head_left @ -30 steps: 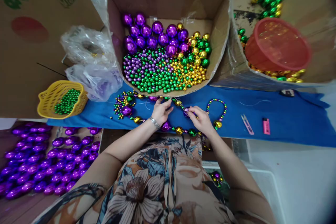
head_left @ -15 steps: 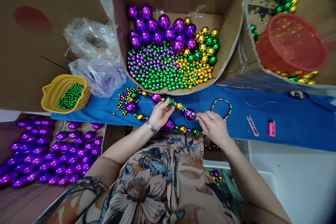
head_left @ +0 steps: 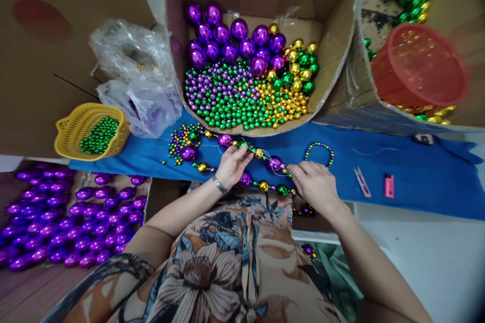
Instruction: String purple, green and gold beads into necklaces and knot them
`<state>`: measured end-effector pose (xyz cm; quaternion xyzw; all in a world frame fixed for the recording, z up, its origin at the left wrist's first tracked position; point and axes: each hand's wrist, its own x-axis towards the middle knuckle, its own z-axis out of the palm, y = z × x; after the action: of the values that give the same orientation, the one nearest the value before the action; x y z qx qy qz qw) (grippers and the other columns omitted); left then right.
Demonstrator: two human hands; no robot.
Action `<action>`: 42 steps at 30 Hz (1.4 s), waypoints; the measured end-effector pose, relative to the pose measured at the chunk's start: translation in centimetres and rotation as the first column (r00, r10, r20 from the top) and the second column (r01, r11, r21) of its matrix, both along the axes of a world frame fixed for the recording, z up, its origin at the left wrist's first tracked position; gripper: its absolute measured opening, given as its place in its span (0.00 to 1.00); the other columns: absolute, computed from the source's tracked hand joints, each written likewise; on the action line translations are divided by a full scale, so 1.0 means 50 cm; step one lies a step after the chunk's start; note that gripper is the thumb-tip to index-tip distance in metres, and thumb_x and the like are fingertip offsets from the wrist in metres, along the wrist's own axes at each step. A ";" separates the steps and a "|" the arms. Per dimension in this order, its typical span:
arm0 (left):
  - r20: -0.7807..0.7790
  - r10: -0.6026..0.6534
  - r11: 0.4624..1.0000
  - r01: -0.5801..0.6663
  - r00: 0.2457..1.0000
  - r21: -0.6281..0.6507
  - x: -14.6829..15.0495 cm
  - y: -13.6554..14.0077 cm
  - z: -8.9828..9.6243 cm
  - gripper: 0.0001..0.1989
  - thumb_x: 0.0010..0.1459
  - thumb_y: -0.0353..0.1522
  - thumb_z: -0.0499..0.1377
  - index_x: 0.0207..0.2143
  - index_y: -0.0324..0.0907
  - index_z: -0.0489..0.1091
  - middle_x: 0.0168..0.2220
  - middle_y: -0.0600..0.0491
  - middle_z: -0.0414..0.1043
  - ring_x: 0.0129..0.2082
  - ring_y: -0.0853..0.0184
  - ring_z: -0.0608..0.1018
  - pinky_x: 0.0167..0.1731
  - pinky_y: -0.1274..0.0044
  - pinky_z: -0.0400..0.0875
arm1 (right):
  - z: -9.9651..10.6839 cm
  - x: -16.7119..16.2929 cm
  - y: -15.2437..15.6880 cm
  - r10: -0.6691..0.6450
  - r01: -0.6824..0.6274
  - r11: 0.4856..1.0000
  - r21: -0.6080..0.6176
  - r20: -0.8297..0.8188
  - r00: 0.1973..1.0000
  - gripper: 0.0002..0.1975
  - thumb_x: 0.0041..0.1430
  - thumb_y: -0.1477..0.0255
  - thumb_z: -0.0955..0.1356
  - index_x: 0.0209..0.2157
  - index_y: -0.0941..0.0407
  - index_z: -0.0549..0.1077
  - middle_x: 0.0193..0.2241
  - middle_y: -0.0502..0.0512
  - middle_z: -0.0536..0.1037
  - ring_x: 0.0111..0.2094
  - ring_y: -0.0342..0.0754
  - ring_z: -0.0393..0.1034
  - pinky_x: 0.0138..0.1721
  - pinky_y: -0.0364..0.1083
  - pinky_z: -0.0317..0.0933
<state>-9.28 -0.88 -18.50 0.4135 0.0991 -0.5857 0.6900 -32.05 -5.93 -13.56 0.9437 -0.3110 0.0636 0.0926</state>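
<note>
A bead string (head_left: 276, 163) of large purple, gold and green shiny balls loops across the blue cloth below the big box. My left hand (head_left: 234, 165) pinches this string by a green ball, its fingers closed. At the string's right part, my right hand (head_left: 312, 184) has its fingertips pressed together on the thin white thread and small beads beside a large purple ball. Loose thread curls between the two hands. Left of my left hand lies a pile of small mixed beads (head_left: 181, 142) with a larger purple ball.
A cardboard box (head_left: 339, 55) holds purple, green and gold beads. Left are a yellow basket (head_left: 62, 136) of green beads and plastic bags (head_left: 140, 106). Right lie a bead ring (head_left: 319, 145), a thread snipper (head_left: 362, 181) and a pink lighter (head_left: 389, 185); a red tub (head_left: 382, 68) stands behind.
My right hand has shifted a little to the right, drawing the thread along. My left hand keeps its pinch in nearly the same spot.
</note>
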 end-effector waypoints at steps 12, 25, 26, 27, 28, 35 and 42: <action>0.013 0.025 1.000 -0.025 1.000 -0.015 -0.003 0.012 0.001 0.13 0.48 0.22 0.68 0.28 0.39 0.65 0.29 0.57 0.75 0.32 0.74 0.78 0.42 0.76 0.74 | 0.001 0.003 0.000 0.009 -0.010 1.000 -0.008 -0.032 0.999 0.08 0.62 0.74 0.65 0.38 0.52 0.77 0.28 0.52 0.74 0.32 0.47 0.63 0.39 0.46 0.50; 0.018 0.034 0.999 -0.034 0.999 -0.009 -0.009 0.019 0.007 0.15 0.46 0.20 0.68 0.29 0.40 0.64 0.28 0.58 0.73 0.36 0.71 0.80 0.45 0.75 0.73 | -0.009 0.007 0.000 0.027 -0.027 1.000 0.007 -0.019 0.999 0.08 0.63 0.73 0.65 0.38 0.52 0.77 0.28 0.52 0.74 0.32 0.46 0.63 0.38 0.46 0.50; 0.018 0.033 0.999 -0.033 0.999 -0.013 -0.012 0.021 0.007 0.15 0.46 0.20 0.68 0.30 0.40 0.65 0.28 0.58 0.74 0.35 0.72 0.79 0.45 0.75 0.73 | -0.013 0.012 0.001 0.029 -0.029 1.000 0.011 -0.010 1.000 0.08 0.63 0.73 0.65 0.38 0.52 0.77 0.28 0.51 0.74 0.32 0.46 0.63 0.38 0.46 0.50; 0.018 0.029 0.999 -0.029 0.999 -0.018 -0.015 0.023 0.007 0.15 0.46 0.20 0.68 0.30 0.40 0.65 0.28 0.58 0.74 0.34 0.73 0.79 0.46 0.75 0.73 | -0.019 0.016 0.002 0.031 -0.031 0.999 0.015 0.004 1.000 0.08 0.64 0.72 0.65 0.38 0.52 0.77 0.28 0.51 0.74 0.32 0.46 0.64 0.37 0.46 0.50; 0.016 0.025 0.999 -0.025 1.000 -0.024 -0.018 0.025 0.008 0.15 0.46 0.20 0.68 0.30 0.40 0.66 0.29 0.58 0.75 0.33 0.73 0.79 0.46 0.74 0.73 | -0.024 0.022 0.002 0.033 -0.033 0.999 0.021 0.019 0.999 0.08 0.64 0.72 0.65 0.38 0.52 0.77 0.28 0.52 0.74 0.32 0.46 0.64 0.36 0.46 0.50; 0.011 0.038 0.998 -0.037 0.999 -0.055 -0.025 0.035 0.003 0.12 0.47 0.24 0.70 0.30 0.39 0.69 0.31 0.57 0.75 0.32 0.75 0.77 0.47 0.73 0.73 | -0.047 0.039 0.000 0.043 -0.049 0.995 0.085 0.065 0.997 0.10 0.67 0.72 0.62 0.40 0.53 0.76 0.29 0.52 0.74 0.33 0.45 0.65 0.34 0.45 0.52; 0.021 0.040 0.996 -0.039 0.999 -0.078 -0.028 0.034 0.004 0.12 0.45 0.22 0.69 0.31 0.38 0.72 0.32 0.56 0.75 0.32 0.74 0.77 0.44 0.75 0.73 | -0.062 0.031 -0.008 0.059 -0.076 0.988 0.135 0.120 0.991 0.12 0.67 0.76 0.61 0.41 0.55 0.75 0.30 0.54 0.74 0.34 0.46 0.66 0.38 0.44 0.57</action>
<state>-10.69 0.83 -18.32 0.3911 0.0766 -0.5706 0.7181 -30.51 -6.32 -16.67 0.9526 -0.2874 0.0993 0.0061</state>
